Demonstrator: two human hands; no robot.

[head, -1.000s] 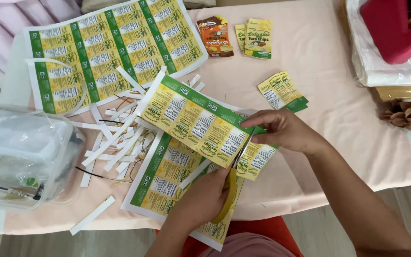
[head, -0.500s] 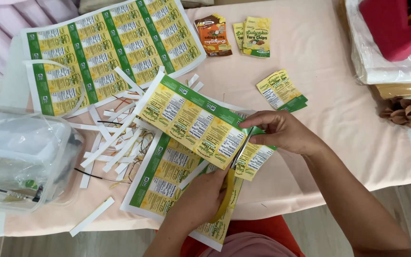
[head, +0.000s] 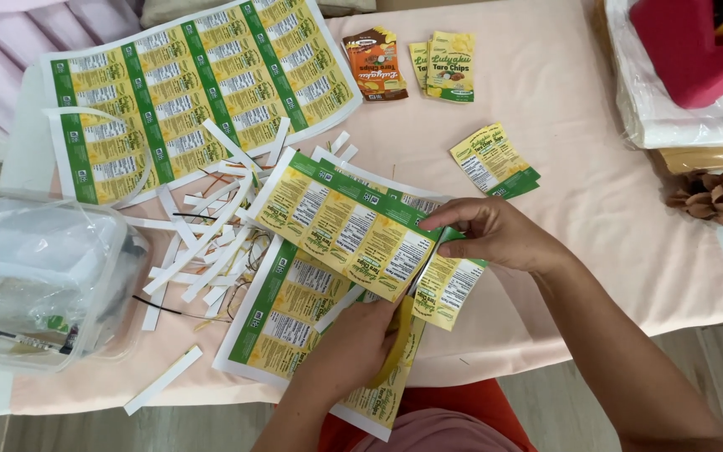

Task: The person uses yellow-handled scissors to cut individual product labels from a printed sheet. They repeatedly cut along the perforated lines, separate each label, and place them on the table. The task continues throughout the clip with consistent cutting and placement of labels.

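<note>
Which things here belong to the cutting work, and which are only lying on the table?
In use:
- left hand with yellow scissors
- right hand holding the label strip
- label sheet under it
- cut labels
- white offcuts

Lying about:
- plastic box
- snack packets
- red object
- brown paper flower

Held label strip (head: pixel 345 226) above lower sheet (head: pixel 286 322); paper offcuts (head: pixel 202 243) left; plastic tub (head: pixel 39 285) far left.

Label sheets: three. One large sheet (head: pixel 194 92) above the scrap pile (head: pixel 202 243); one held sheet (head: pixel 345 222) right of it; one (head: pixel 286 318) beneath that. Chip packets (head: pixel 378 63): three. Cut-label stack (head: pixel 491 159): one. Plastic tub (head: pixel 39 280): one.
</note>
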